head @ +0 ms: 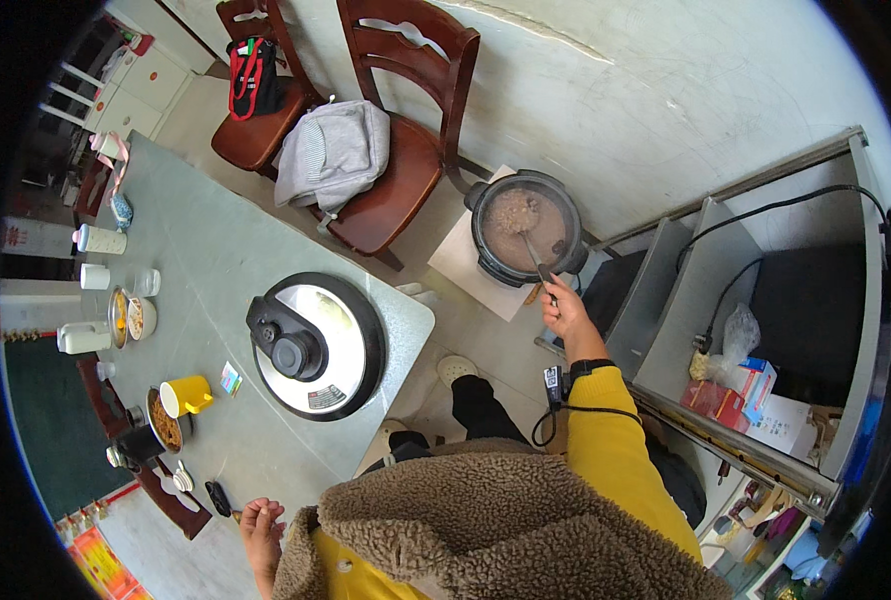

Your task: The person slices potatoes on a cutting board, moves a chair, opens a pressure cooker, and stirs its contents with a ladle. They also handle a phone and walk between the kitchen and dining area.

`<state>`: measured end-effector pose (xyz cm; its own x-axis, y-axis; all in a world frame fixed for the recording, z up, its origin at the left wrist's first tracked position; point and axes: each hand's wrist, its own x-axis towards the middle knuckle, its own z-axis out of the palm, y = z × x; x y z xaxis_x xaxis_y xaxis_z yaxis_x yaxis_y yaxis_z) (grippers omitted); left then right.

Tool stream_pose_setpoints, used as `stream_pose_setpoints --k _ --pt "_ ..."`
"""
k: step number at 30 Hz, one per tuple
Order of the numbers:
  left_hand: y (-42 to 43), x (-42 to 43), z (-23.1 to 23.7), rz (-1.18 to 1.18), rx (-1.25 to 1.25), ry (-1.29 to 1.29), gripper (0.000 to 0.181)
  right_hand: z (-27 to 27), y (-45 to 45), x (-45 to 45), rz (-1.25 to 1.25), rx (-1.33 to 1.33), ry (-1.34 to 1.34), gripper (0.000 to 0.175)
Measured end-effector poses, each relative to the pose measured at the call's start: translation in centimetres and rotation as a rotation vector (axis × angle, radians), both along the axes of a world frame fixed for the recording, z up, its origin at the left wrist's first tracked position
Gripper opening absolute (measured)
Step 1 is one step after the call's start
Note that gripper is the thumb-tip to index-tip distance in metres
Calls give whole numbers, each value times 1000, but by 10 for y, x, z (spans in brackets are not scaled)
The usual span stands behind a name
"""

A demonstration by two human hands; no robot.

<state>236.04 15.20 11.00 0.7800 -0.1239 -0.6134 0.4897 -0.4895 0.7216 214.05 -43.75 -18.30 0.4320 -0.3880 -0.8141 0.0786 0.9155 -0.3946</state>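
My right hand (pixel 563 306) grips the dark handle of a ladle (pixel 537 259). Its bowl is in a black cooking pot (pixel 483 247) holding brownish porridge (pixel 511 244), with some grains heaped over the bowl. The pot stands low, on a pale board (pixel 453 259) near the wall. Over the table's near edge is my left hand (pixel 262 520), fingers curled, close to a small black object (pixel 217 498); whether it holds anything is unclear. A round pressure cooker lid (pixel 318 346), silver and black, lies on the table corner.
The grey table (pixel 220 262) also bears a yellow mug (pixel 184 396), bowls and cups. A wooden chair (pixel 415 172) with a grey backpack (pixel 340 150) stands beyond it. At the right is a metal-framed shelf (pixel 685 315) with boxes; a black cable (pixel 603 409) hangs near my right sleeve.
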Motion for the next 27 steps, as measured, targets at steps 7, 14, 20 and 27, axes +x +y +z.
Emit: stream_pose_setpoints --k 7,14,20,27 --pt "4 1 -2 7 21 -17 17 6 13 -31 -30 -13 -8 51" --pt "10 3 -4 -4 -19 -15 15 3 22 -45 -18 -10 16 47" --pt "9 1 -3 -15 -11 -25 16 9 22 -47 -5 -22 -15 54" --pt "6 -2 0 -28 -8 -35 16 5 20 -50 38 -125 88 60"
